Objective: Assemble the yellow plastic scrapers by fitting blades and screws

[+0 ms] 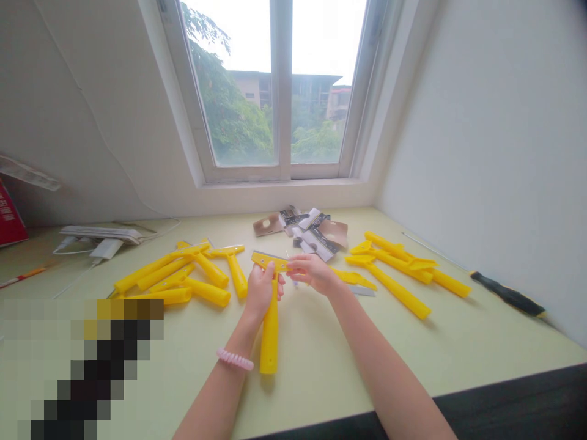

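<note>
My left hand [260, 290] grips a yellow plastic scraper by the top of its handle [270, 336], which points toward me with its end resting on or just above the table. My right hand [312, 273] pinches the right end of the scraper's flat T-shaped head [268, 261], where a metal blade edge shows. Several similar yellow scrapers lie in a heap [174, 275] left of my hands, and more lie to the right [394, 269]. A loose metal blade [362, 290] sits near my right hand, partly under a yellow scraper head [353, 280].
Torn cardboard and printed packaging [312, 229] lies at the back under the window [275, 91]. A black-handled screwdriver [509, 294] lies along the right wall. A power strip with cables [101, 235] and a red book [10, 214] sit far left. The table's front edge runs along the lower right.
</note>
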The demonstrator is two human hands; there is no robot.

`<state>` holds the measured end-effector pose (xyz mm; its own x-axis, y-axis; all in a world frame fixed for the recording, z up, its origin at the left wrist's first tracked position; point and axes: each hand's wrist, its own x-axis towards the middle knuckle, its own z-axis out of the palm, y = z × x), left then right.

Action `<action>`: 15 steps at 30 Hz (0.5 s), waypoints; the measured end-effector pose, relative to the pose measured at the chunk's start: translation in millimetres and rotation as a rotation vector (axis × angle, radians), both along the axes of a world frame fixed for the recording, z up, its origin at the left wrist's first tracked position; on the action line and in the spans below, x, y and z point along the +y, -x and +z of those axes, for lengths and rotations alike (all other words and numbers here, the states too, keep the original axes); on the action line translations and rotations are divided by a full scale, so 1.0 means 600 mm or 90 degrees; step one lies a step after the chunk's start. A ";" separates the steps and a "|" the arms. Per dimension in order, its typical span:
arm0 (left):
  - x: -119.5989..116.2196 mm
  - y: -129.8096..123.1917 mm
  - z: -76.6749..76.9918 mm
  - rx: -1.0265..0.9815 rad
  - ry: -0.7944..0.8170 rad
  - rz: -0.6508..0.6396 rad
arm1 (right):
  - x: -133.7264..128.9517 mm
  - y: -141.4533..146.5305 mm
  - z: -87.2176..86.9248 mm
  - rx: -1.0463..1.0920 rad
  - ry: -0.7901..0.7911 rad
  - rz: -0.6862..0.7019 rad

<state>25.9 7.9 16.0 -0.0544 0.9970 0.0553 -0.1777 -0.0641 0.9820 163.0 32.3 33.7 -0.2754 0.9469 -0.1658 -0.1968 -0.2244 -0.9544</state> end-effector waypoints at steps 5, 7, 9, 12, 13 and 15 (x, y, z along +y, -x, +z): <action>-0.003 0.000 0.003 -0.024 0.004 -0.027 | 0.000 0.006 0.002 0.011 0.000 -0.032; -0.005 0.000 0.007 -0.037 0.015 -0.042 | -0.002 0.006 0.005 0.012 -0.001 -0.040; -0.007 0.000 0.011 -0.044 0.024 -0.053 | -0.004 0.005 0.007 0.012 -0.002 -0.050; -0.008 -0.002 0.014 -0.042 0.044 -0.058 | -0.005 0.003 0.009 0.009 0.001 -0.066; -0.007 -0.003 0.013 -0.040 0.053 -0.056 | -0.005 0.002 0.010 0.011 0.002 -0.071; -0.004 -0.002 0.012 -0.027 0.080 -0.046 | -0.004 0.001 0.010 0.019 0.005 -0.082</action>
<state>27.4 5.3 23.3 0.0184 0.9973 -0.0709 -0.2186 0.0732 0.9731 162.7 29.8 40.0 -0.1571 0.9732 -0.1677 -0.2527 -0.2037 -0.9459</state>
